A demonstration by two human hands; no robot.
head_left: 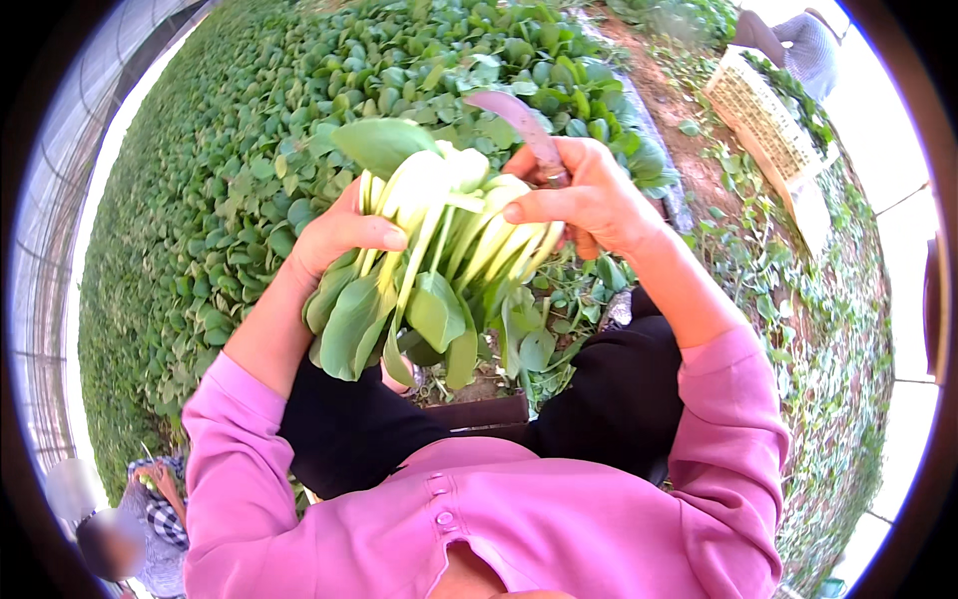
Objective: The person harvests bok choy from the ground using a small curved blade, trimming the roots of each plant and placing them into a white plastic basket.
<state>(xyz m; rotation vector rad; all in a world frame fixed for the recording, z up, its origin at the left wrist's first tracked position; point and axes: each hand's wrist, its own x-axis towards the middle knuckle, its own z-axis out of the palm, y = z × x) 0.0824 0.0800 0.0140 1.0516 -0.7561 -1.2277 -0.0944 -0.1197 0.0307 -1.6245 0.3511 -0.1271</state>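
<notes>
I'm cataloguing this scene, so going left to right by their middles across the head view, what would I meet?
Co-worker, left hand, bok choy-like greens, curved-blade knife, right hand, pale openwork crate.

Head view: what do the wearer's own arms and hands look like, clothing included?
Both arms wear plain, loose pink sleeves, creased around the elbows and ending partway along the forearms, which are bare beyond. The left hand and right hand are ungloved.

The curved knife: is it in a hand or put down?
Held: the right hand grips the curved knife, whose blade juts out from the grasp.
</notes>
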